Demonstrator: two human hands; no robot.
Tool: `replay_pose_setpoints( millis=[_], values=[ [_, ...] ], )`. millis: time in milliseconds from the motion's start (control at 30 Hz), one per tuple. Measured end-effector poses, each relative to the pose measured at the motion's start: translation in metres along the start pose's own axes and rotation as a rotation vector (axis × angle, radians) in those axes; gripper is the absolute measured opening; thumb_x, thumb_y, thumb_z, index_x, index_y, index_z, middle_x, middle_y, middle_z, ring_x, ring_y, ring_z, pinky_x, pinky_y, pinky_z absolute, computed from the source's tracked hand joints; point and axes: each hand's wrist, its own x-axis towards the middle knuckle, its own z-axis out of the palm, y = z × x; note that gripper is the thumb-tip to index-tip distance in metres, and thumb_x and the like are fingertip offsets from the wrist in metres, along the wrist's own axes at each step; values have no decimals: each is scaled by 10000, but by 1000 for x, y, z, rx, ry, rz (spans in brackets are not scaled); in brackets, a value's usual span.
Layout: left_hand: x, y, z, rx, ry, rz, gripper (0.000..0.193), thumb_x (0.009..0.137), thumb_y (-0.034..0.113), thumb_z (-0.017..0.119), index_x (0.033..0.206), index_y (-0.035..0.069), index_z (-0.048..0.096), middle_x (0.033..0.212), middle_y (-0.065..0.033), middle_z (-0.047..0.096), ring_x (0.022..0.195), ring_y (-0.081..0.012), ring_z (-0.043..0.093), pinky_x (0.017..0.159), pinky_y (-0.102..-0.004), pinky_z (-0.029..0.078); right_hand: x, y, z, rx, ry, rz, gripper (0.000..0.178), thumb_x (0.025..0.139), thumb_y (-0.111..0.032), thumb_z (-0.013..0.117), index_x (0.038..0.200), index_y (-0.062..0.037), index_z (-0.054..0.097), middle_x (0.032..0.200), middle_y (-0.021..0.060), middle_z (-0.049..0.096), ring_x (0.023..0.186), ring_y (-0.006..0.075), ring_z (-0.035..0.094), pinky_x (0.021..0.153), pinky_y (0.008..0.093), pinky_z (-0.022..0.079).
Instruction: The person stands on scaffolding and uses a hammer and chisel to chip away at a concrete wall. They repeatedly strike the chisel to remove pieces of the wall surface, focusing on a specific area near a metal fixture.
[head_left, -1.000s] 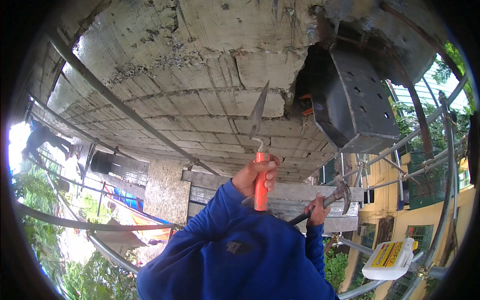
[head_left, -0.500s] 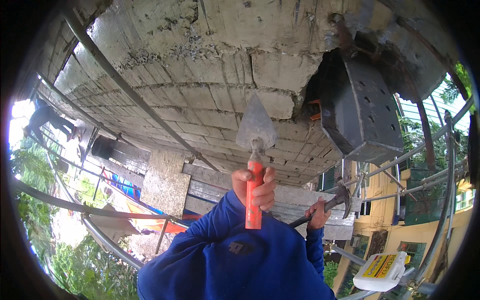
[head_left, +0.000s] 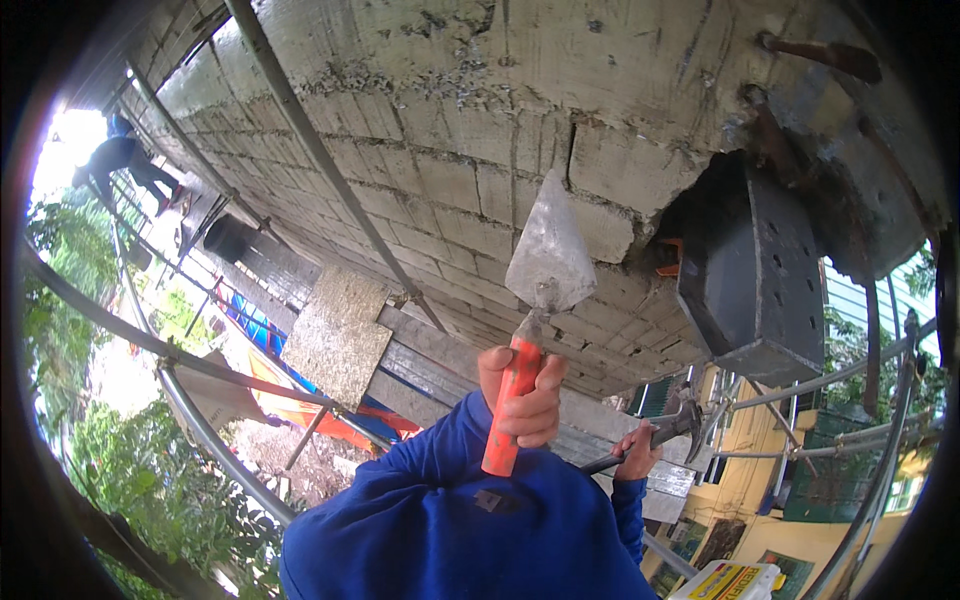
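My left hand (head_left: 528,402) is closed round the orange-red handle of a pointed trowel (head_left: 549,255) in front of my chest. The trowel's grey blade points up, tilted a little to the right, with the block wall (head_left: 440,190) behind it. Lower and to the right, my right hand (head_left: 637,452) grips the dark handle of a hammer (head_left: 688,424). Its curved metal head sticks out to the right of that hand. Neither tool appears to touch the wall.
A grey steel box section with holes (head_left: 775,270) juts from a broken gap in the wall. Scaffold pipes (head_left: 320,150) cross the left side, and planks with a board (head_left: 335,335) lie behind. A white container (head_left: 730,580) sits lower right. Another person (head_left: 135,165) stands far left.
The view has turned, so wall, steel box and container sit lower at the right. The trowel has tilted to the right and its blade shows more brightly. Both hands keep their hold.
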Motion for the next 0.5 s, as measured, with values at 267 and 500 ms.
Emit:
replay_pose_setpoints(
  millis=[267, 500],
  values=[
    [-13, -1, 4, 62, -31, 49, 436, 908, 423, 515, 1060, 18, 463, 709, -38, 551, 572, -195, 598, 666, -393, 500, 8, 10, 10, -53, -73, 23, 327, 947, -261, 600, 708, -112, 434, 525, 7, 422, 391, 120, 417, 367, 282, 369],
    [-17, -3, 7, 83, 3, 66, 414, 905, 404, 505, 1067, 25, 470, 709, -31, 550, 571, -185, 592, 658, -384, 496, 7, 11, 18, -128, -128, 45, 308, 942, -257, 615, 732, -107, 447, 528, -1, 438, 402, 113, 457, 375, 262, 357]
  ],
)
